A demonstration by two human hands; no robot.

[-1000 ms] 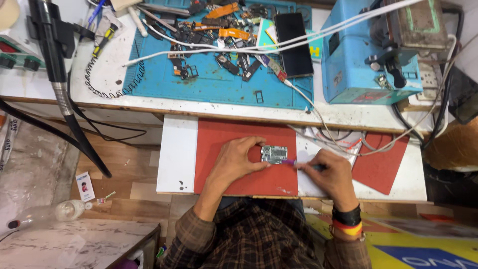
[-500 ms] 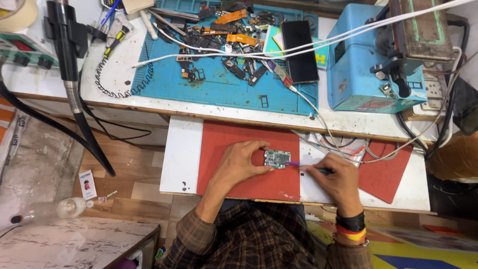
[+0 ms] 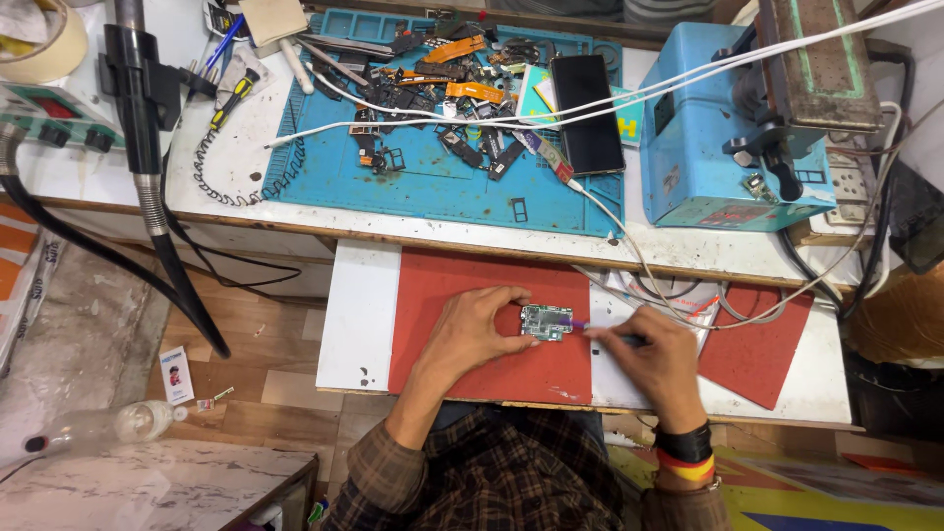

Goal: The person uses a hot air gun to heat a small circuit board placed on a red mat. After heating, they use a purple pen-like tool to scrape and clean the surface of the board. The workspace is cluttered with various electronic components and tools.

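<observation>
Circuit board (image 3: pixel 547 322), small, flat and greenish with tiny metal parts, lies on a matte red mat (image 3: pixel 472 374) on the white desk (image 3: pixel 359 315) in front of me. From the head camera I see my left hand (image 3: pixel 472 329) curled over the board's left edge, fingers pinching it flat against the mat. My right hand (image 3: pixel 654 359) is pressed together around a thin tool with a purple tip (image 3: pixel 578 324), whose point touches the board's right edge. A dark strap and a red and yellow band circle my right wrist; my sleeves are brown plaid.

Beyond the mat, a blue rubbery work mat (image 3: pixel 433 182) holds a scatter of small dark and orange phone parts, with a glossy black phone (image 3: pixel 587 113) lying flat at its right side. A boxy blue machine (image 3: pixel 723 147) stands further right. White cables (image 3: pixel 639 256) trail from it across the desk, passing just beside my right hand. A second red mat piece (image 3: pixel 757 354) lies to the right. A black hose (image 3: pixel 157 236) hangs at left over the wooden floor, where a clear plastic bottle (image 3: pixel 108 425) lies.
</observation>
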